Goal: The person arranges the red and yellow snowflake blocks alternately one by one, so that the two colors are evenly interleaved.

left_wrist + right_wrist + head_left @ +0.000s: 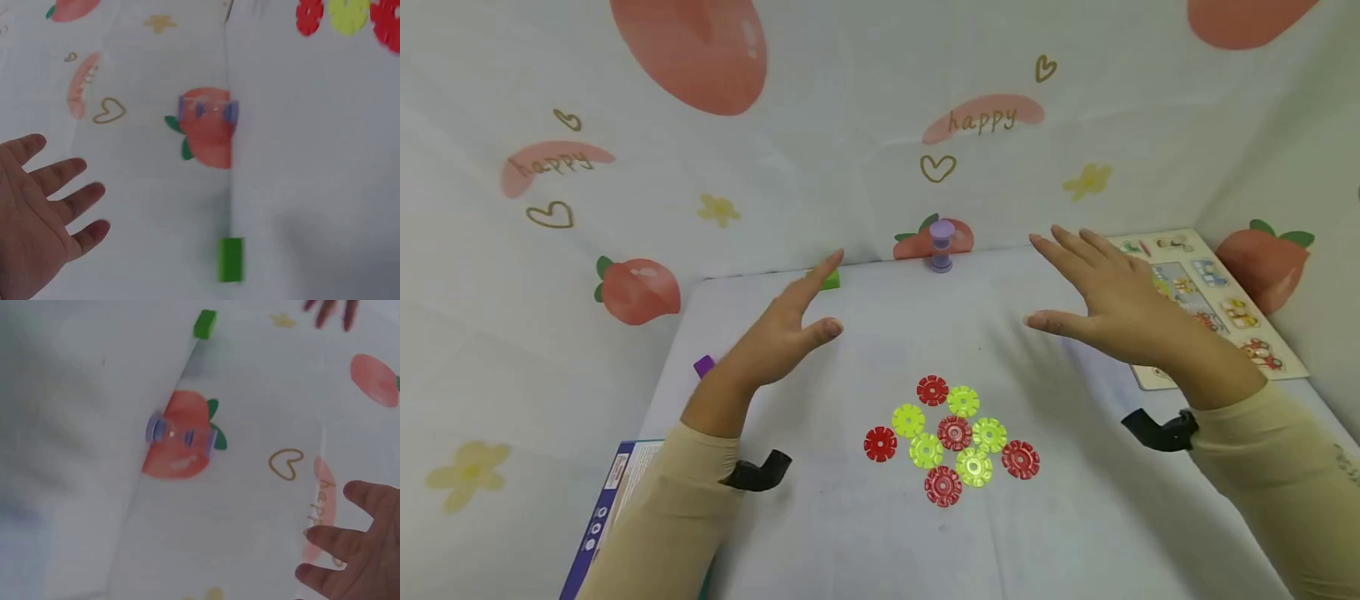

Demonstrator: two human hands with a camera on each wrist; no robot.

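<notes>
Behind everything we see a printed cloth [850, 158]; before it lies the white table [820, 533]. The picture board [1291, 367] rests at the right, and a book or box [601, 508] at the left, perhaps set aside to leave the middle free. The left hand [782, 333] and right hand [1112, 292] are raised above the table, fingers extended and spread, holding nothing. A lilac spool-shaped piece [941, 246] stands upright at the back. Ten notched discs, red [955, 433] and yellow-green [974, 467], lie flat between and nearer us than the hands, closely grouped, probably so that their pattern reads whole. Smallest are a green block [831, 281] and a purple block [703, 366]. The left hand partly hides the green block; sleeves and forearms cover parts of book and board. The left wrist view crops the discs; blur softens the spool.
</notes>
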